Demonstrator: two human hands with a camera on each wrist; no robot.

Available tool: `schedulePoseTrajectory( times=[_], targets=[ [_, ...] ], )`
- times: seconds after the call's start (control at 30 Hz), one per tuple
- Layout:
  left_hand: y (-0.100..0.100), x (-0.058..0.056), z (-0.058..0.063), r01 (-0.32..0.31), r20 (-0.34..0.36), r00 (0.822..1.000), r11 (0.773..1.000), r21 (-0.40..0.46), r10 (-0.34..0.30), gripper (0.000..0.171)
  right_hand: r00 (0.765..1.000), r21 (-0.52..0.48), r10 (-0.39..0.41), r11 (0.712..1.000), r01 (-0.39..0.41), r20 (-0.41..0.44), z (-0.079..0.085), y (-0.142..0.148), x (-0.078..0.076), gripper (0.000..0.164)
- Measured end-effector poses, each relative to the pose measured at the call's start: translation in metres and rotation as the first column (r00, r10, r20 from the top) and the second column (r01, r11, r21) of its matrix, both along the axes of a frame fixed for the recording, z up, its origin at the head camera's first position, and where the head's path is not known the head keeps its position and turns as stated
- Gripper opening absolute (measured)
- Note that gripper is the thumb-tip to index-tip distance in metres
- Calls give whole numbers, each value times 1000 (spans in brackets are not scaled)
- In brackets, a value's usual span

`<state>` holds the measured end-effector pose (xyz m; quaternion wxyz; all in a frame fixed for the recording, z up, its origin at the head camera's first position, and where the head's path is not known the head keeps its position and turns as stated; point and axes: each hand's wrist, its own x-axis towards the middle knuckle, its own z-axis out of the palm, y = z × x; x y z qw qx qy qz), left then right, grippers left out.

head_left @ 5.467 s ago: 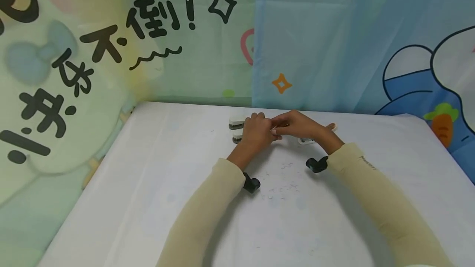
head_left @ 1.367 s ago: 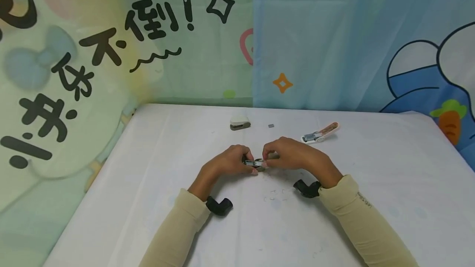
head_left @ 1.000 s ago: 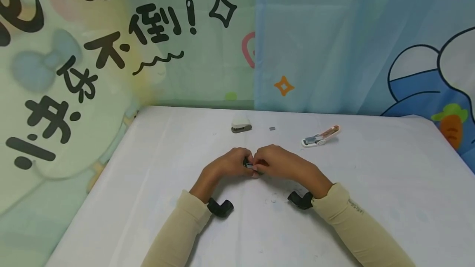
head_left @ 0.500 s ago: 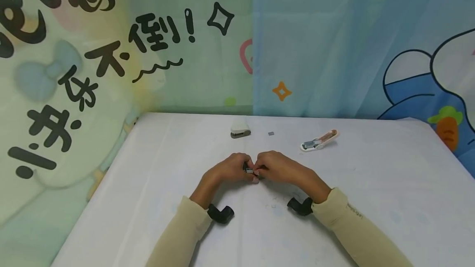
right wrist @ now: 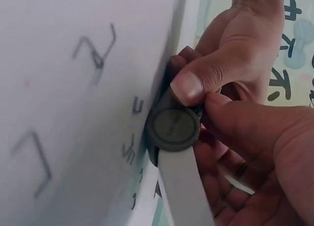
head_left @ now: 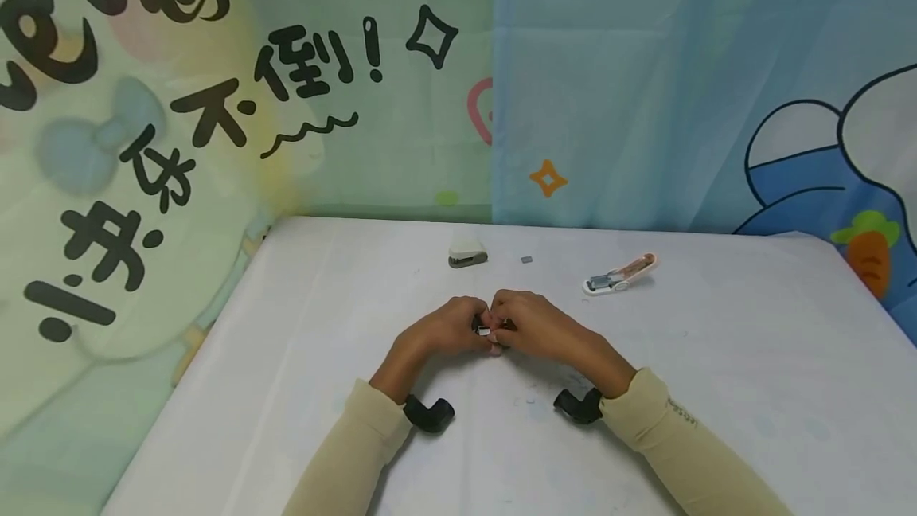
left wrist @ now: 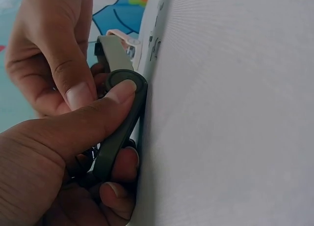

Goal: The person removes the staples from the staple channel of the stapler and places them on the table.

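Observation:
My left hand (head_left: 447, 329) grips a small stapler, its thumb on the round pivot and its fingers curled under the dark grey-green base (left wrist: 115, 147). The stapler stands opened, its pale cover arm (right wrist: 184, 187) swung away from the base. From the other side my right hand (head_left: 539, 326) reaches in, its thumb and fingers curled at the stapler's inner tray, between base and cover. Whether a staple strip sits between those fingertips I cannot tell. Both hands meet low over the white table, and they hide most of the stapler in the head view.
Behind the hands stands a second stapler (head_left: 467, 255), white over grey. A short grey staple strip (head_left: 526, 259) lies to its right. Farther right lies a pink-and-white stapler (head_left: 621, 275), opened out. Loose staples (head_left: 530, 401) are scattered on the white tablecloth (head_left: 716, 388) near my right wrist.
Both hands have come nearer from the back of the table, bringing one stapler along. My right hand has since moved left, close against my left hand. Lately only its fingertips shift slightly.

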<state>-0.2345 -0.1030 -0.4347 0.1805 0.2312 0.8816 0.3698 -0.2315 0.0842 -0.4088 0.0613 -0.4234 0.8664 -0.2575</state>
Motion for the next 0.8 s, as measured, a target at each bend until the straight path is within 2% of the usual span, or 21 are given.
schedulePoseTrajectory(
  times=[0.2,0.37,0.6,0.8],
  targets=[
    [1,-2,-6,27,-11,1000,999,33,-27,19,987,-35,101,994,-106,-129,-3,4,-3,13],
    [1,-1,-7,27,-19,999,999,47,-26,20,987,-67,115,990,-123,-113,-4,7,-4,12],
    [-3,0,-4,-24,6,1000,1000,-6,24,24,988,-112,130,984,-140,-87,-3,9,-9,12],
    [-5,1,-4,-23,3,1000,1000,5,23,25,984,-210,170,962,-176,-46,-8,15,-19,10]
  ],
)
